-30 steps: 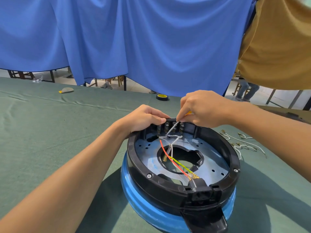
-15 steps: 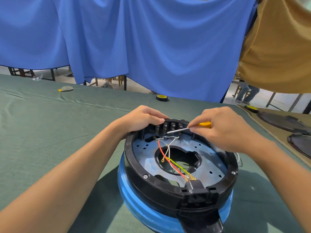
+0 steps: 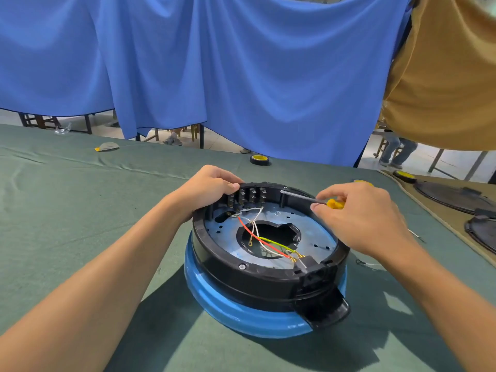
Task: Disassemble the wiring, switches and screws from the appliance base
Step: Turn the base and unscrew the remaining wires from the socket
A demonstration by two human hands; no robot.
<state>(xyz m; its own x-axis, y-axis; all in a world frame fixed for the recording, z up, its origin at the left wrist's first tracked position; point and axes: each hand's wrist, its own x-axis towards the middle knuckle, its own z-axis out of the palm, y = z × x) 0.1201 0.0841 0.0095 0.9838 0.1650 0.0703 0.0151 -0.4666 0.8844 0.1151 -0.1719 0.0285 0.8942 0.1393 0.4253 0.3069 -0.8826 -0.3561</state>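
Note:
The appliance base (image 3: 233, 304), a blue shell with a black ring and grey metal plate, lies upside down on the green cloth. A row of switches (image 3: 251, 197) stands at its far inner wall. Red, white and yellow-green wires (image 3: 264, 241) run from there across the centre hole to a black connector at the near rim. My left hand (image 3: 210, 187) grips the far left rim beside the switches. My right hand (image 3: 359, 213) holds a yellow-handled screwdriver (image 3: 303, 196), its shaft lying nearly level with the tip at the far right rim. A screw (image 3: 242, 266) sits in the near rim.
Loose white wires (image 3: 366, 263) lie on the cloth right of the base. A tape roll (image 3: 259, 159) and a small grey piece (image 3: 107, 146) lie farther back. Dark round parts (image 3: 453, 197) rest on a brown mat at right. Blue curtains hang behind.
My right hand has drawn the screwdriver away from the switch row, swinging it right and flatter, to the far right rim. My left hand has stayed on the rim.

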